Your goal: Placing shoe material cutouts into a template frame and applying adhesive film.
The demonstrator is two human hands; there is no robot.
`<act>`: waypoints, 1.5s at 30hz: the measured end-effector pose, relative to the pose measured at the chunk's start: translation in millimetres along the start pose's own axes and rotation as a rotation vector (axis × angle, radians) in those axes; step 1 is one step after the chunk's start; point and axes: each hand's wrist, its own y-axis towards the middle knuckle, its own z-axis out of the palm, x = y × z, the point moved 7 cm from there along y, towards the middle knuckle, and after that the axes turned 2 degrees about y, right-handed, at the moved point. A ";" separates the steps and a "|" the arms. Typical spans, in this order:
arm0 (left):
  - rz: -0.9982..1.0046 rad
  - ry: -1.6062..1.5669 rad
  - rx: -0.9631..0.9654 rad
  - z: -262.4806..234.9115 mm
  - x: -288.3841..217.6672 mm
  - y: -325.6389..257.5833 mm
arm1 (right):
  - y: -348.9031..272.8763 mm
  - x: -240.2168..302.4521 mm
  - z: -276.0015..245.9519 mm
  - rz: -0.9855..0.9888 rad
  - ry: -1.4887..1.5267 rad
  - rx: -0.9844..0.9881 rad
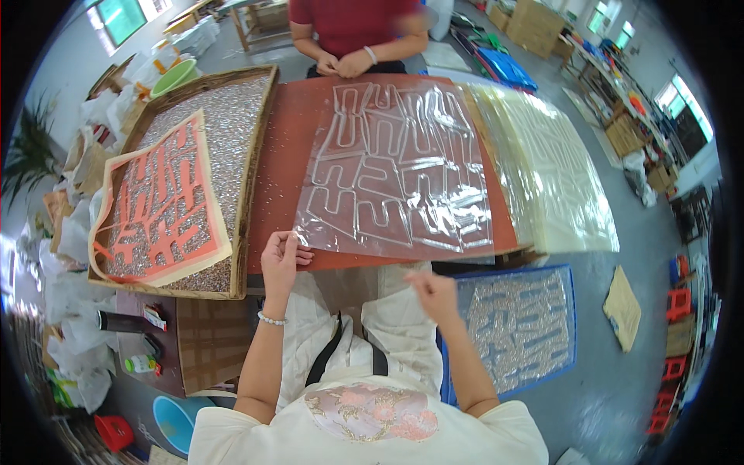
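Note:
A clear plastic sheet (391, 182) with raised outlined shapes lies over the reddish-brown table top in front of me. My left hand (282, 259) pinches its near left corner, thumb above and fingers partly beneath. Off the sheet's near edge, over my lap, my right hand (434, 296) hovers with curled fingers. Blur hides whether anything is between them. On the left, a wooden tray (260, 163) holds many small glittering pieces. An orange cut-out stencil sheet (198, 203) with a cream border rests tilted on them.
More translucent patterned sheets (570, 174) are stacked at the table's right. Below them stands a blue tray (573, 310) of glittery pieces with cut-out shapes. Across the table sits a person in a red shirt (356, 27), hands together. A dark cylindrical bottle (120, 321) lies on the lower left stand.

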 end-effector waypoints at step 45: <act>0.046 -0.078 0.084 -19.8 8.2 -39.2 | 197.5 -70.9 -13.5 0.120 -0.025 -0.137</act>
